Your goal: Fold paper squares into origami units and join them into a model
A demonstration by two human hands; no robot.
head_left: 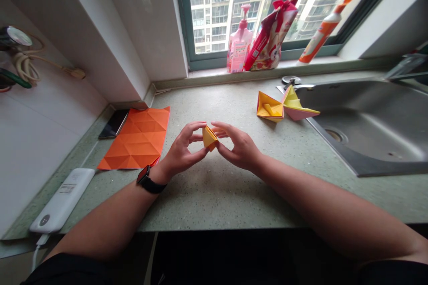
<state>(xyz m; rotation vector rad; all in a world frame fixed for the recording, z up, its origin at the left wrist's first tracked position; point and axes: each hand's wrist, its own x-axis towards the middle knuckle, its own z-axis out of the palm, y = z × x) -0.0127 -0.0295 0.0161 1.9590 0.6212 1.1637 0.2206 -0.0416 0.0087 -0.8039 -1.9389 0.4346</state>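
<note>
Between my two hands, above the counter, is a small folded piece of yellow-orange paper (209, 137). My left hand (183, 150) pinches its left side with fingers and thumb, and a black watch (149, 180) sits on that wrist. From the other side, my right hand (240, 144) grips the paper's right edge between thumb and fingers. An orange creased paper sheet (135, 136) lies flat to the left. Beyond my right hand stand a yellow-orange folded paper boat (270, 109) and a yellow and pink folded paper piece (297, 107), touching each other.
A steel sink (371, 120) is set into the counter (207, 205) at right. A phone (114, 123) rests beside the orange sheet, and a white power bank (63, 200) with a cable is at left. A pink pump bottle (239, 44), red bag (272, 38) and orange-white bottle (321, 35) line the sill.
</note>
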